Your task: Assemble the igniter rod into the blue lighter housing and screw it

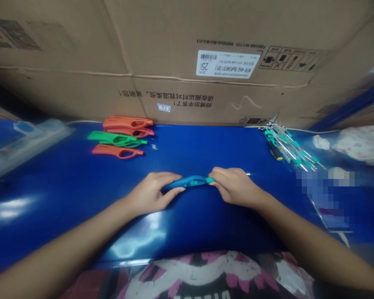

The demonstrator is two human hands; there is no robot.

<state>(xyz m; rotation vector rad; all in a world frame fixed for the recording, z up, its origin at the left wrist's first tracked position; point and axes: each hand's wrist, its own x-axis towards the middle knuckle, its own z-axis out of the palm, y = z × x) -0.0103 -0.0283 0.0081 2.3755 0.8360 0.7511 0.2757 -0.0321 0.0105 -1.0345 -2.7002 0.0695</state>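
Both hands pinch one blue plastic handle between them: the left hand has thumb and fingers closed on its left end, the right hand is closed on its right end, where a teal tip shows just at the fingers. This handle is slim, slightly arched, with an elongated slot along its middle, and it sits just above the glossy blue table near the centre of the view. Its long axis runs from 9 o'clock to 3 o'clock, teal end toward 3. Farther off at 11 o'clock lie similar handles: three orange handles and one green handle, side by side, their long axes also crosswise. At 2 o'clock rests a heap of teal-handled metal pieces, too tangled to make out singly. Beyond, at 12 o'clock, a cardboard box walls the table; its white label, upside down, reads "25", and the printed Chinese lines below it are also inverted.
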